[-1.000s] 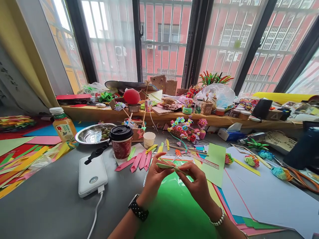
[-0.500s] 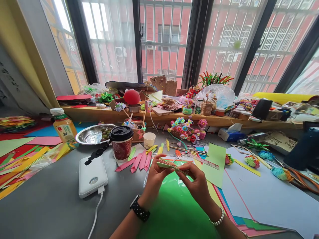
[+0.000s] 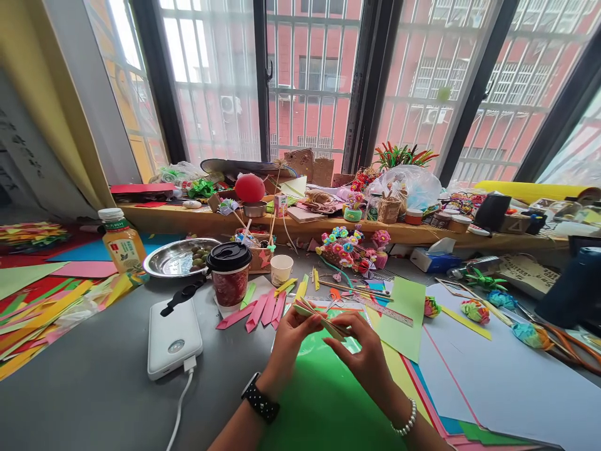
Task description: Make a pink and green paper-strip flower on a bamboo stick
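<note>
Over the green mat (image 3: 323,388), my left hand (image 3: 293,341) pinches a small bundle of folded paper strips (image 3: 307,309), pale green and yellowish, between thumb and fingers. Its right end reaches my right hand (image 3: 364,344). There my fingertips touch the paper, while the thumb stands apart below it. Part of the bundle is hidden by my fingers. Several folded pink paper strips (image 3: 257,311) lie to the left of my hands, with yellow strips (image 3: 301,287) just beyond them.
Left are a white power bank (image 3: 173,338) with a cable, a lidded coffee cup (image 3: 228,275), a paper cup (image 3: 282,269) and a metal dish (image 3: 164,258). At the right lie white sheets (image 3: 507,369), a ruler (image 3: 389,312) and paper flowers (image 3: 475,310). A crowded sill (image 3: 300,227) runs behind.
The paper bundle has tilted, its right end now lower. My right thumb has moved away from the paper and the right fingers have loosened. My left hand still pinches it.
</note>
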The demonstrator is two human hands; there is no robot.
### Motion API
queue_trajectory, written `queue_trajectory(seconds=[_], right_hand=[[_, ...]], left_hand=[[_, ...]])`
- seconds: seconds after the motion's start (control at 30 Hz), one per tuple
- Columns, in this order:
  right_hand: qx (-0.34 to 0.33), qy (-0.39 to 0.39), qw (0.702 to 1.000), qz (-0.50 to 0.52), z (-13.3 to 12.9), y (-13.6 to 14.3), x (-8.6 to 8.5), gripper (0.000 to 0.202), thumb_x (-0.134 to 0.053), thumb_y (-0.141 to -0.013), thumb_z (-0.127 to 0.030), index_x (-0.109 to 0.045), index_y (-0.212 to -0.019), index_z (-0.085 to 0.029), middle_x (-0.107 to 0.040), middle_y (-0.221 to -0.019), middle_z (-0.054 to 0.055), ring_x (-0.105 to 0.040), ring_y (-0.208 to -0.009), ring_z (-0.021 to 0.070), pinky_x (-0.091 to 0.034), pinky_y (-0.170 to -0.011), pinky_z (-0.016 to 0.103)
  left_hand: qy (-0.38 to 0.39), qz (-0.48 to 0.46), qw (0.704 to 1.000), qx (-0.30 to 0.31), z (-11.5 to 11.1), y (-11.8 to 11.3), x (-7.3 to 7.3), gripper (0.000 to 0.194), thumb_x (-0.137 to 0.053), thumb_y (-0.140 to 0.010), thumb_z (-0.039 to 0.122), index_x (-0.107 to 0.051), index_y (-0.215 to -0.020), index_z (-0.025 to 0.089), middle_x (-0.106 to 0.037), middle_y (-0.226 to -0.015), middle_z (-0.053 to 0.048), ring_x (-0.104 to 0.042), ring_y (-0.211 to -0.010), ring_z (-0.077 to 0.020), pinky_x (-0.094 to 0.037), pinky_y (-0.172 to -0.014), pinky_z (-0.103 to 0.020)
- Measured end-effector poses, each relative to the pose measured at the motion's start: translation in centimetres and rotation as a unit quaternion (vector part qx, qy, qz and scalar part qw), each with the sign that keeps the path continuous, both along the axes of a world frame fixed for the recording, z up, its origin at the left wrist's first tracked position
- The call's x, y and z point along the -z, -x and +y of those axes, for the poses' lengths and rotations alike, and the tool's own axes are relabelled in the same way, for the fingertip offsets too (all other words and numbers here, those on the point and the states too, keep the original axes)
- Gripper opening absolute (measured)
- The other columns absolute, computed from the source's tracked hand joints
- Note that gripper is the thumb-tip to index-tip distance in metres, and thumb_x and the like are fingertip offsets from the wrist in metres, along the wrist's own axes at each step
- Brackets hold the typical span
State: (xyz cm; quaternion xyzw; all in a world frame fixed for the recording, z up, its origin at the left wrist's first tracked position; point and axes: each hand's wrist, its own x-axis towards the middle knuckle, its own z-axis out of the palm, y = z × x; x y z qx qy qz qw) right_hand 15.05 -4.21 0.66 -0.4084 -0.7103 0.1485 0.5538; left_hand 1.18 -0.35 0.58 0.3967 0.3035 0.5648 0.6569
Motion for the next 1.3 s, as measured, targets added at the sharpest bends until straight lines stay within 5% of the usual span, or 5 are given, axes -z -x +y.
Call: queue_trajectory(seconds=[0.53, 1.3], right_hand=[[0.048, -0.054, 0.997, -0.020, 0.4, -0.3, 1.2, 0.011, -0.055, -0.078, -0.016, -0.057, -0.088, -0.018, -0.061, -0.078, 0.004, -0.060, -0.068, 0.0150, -0.052, -0.060, 0.026], [0.035, 0.006, 0.999, -0.023, 0.6, -0.5, 1.5, 0.010, -0.054, -0.078, -0.020, -0.059, -0.086, -0.019, -0.062, -0.076, 0.003, -0.061, -0.068, 0.0150, -0.053, -0.060, 0.026]], left_hand=[[0.046, -0.052, 0.996, 0.059, -0.5, 0.0, -0.3, 0.020, -0.070, -0.063, 0.018, -0.059, -0.079, 0.015, -0.067, -0.080, -0.001, -0.062, -0.076, -0.0104, -0.047, -0.075, -0.022], [0.082, -0.003, 0.992, 0.093, -0.1, 0.5, 0.0, 0.020, -0.071, -0.062, 0.020, -0.063, -0.079, 0.013, -0.067, -0.080, -0.003, -0.061, -0.082, -0.0131, -0.045, -0.083, -0.024]])
